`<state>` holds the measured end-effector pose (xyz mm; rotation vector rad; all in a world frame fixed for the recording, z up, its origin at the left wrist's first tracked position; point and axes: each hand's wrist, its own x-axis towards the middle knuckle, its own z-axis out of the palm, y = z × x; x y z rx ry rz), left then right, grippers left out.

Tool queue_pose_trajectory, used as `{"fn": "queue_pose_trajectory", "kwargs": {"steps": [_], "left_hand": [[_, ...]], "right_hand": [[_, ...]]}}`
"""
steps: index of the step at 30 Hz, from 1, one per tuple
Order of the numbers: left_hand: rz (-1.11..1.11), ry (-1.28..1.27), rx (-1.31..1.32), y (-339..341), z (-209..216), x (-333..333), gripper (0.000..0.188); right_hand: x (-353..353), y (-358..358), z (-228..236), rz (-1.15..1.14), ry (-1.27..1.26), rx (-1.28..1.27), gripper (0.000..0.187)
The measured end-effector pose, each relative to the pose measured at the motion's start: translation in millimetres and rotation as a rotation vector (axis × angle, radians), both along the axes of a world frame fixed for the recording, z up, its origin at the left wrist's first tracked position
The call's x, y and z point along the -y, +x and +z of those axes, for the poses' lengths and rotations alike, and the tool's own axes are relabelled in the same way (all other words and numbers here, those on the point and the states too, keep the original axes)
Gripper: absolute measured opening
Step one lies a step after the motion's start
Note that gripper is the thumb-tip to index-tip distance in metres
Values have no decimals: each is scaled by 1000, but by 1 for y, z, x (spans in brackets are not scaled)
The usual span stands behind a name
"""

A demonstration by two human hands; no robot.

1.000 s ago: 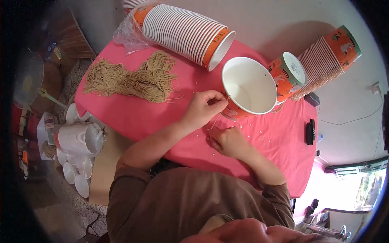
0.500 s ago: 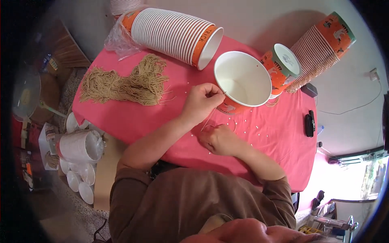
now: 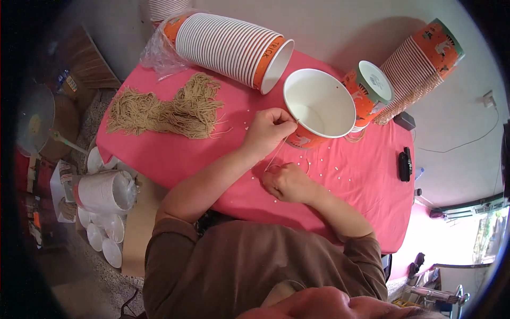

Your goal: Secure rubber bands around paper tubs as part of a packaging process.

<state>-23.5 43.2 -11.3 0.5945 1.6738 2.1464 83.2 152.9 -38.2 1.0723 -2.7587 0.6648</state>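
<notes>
A white-lined paper bucket point(image 3: 324, 97) with an orange outside stands upright in front of me, a small hole near its far rim. At its near left rim my left hand point(image 3: 267, 134) is closed in a pinch on a thin tan cord point(image 3: 274, 155). Down from those fingers the cord runs to my right hand point(image 3: 288, 182), which is closed on it just above the cloth. My right fingertips are partly hidden under the hand. To the left lies a loose bundle of tan cords point(image 3: 170, 111).
A long stack of nested buckets point(image 3: 226, 48) lies at the back, partly in clear plastic. At right are an upturned bucket point(image 3: 366, 90) and a leaning stack point(image 3: 414, 66). Small white beads point(image 3: 336, 168) dot the pink cloth point(image 3: 366, 212). A black object point(image 3: 405, 165) sits near the right edge.
</notes>
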Motion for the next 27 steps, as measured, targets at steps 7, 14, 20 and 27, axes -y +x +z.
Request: {"fn": "queue_pose_trajectory", "kwargs": {"steps": [7,14,20,27], "left_hand": [[11,20,-60,-4,-4,-5,9],[-23,-68,-217,-14,5,6,11],[171,-173,-648,-13,14,37,17],[141,-342,-937,-17,17,14,25]], "right_hand": [[0,-2,-4,-4,99,19,10],[-11,3,9,-94,151,45,11],[-35,14,98,-163,-180,220,9],[-72,14,148,-182,-778,156,6]]}}
